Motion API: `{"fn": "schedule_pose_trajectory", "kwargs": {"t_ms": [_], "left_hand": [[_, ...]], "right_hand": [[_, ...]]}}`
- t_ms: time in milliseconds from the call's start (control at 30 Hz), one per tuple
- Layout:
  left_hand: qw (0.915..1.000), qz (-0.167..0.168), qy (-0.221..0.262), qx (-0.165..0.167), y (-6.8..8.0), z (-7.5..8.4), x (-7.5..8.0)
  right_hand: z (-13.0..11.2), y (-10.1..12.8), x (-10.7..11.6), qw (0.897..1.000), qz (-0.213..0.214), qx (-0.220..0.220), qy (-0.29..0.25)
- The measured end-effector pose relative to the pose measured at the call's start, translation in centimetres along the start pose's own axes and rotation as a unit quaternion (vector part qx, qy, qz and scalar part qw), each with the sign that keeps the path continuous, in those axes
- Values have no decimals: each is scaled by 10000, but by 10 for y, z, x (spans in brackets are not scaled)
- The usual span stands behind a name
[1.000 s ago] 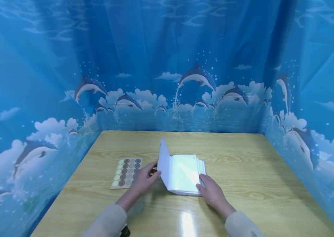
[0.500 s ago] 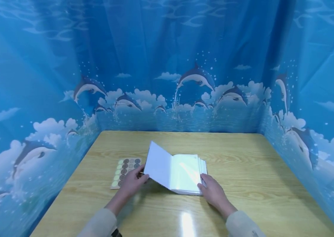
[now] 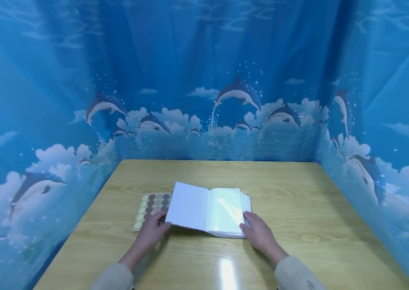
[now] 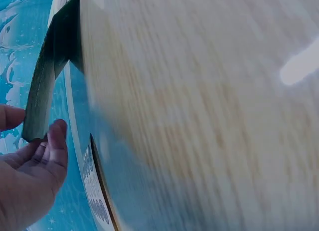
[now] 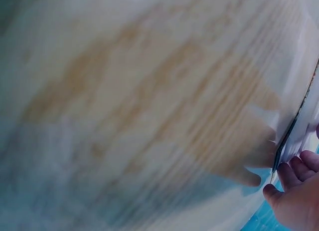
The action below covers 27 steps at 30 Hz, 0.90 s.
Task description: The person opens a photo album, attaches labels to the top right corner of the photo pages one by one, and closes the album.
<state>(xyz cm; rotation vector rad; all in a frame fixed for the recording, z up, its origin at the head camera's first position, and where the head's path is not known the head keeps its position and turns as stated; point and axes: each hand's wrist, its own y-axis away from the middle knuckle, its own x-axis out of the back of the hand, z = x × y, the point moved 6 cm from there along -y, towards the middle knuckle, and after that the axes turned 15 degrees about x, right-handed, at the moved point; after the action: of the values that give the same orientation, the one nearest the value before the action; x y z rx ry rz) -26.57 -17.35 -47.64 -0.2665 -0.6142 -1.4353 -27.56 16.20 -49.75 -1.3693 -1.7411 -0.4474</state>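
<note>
- The album [image 3: 209,210] lies open mid-table [image 3: 298,209]; its glossy sleeves look slippery and floppy, the cover stiffer and light.
- The left hand [image 3: 151,232] pinches the opened cover's near-left corner, thumb against fingers.
- The right hand [image 3: 256,233] rests relaxed fingers on the page stack's near-right edge, likely the firmest hold.
- A sticker sheet [image 3: 151,206] sits partly beneath the cover.
</note>
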Motion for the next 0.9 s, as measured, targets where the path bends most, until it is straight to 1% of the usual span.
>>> {"fn": "schedule_pose_trajectory", "kwargs": {"t_ms": [167,300,400,500,667,833,900], "left_hand": [[9987,104,-493,6,-1,-2,2],[9955,405,-847,-154,0,1,8],[9939,534,-928,-281,-1,6,11],[9943,470,-903,-321,-4,10,9],[9931,383,-1035,-391,-8,22,0],[9869,342,-1407,-715,-12,38,-18],[9845,326,-1511,-832,-14,45,-26]], "right_hand": [[0,0,2,10000,31,22,52],[0,0,3,9999,14,24,123],[1,-1,3,9999,-9,-34,127],[2,-1,3,9999,0,-66,94],[2,-2,2,10000,2,-57,47],[1,-1,-1,10000,-30,-83,-35],[1,-2,-1,9999,24,-71,-76]]}}
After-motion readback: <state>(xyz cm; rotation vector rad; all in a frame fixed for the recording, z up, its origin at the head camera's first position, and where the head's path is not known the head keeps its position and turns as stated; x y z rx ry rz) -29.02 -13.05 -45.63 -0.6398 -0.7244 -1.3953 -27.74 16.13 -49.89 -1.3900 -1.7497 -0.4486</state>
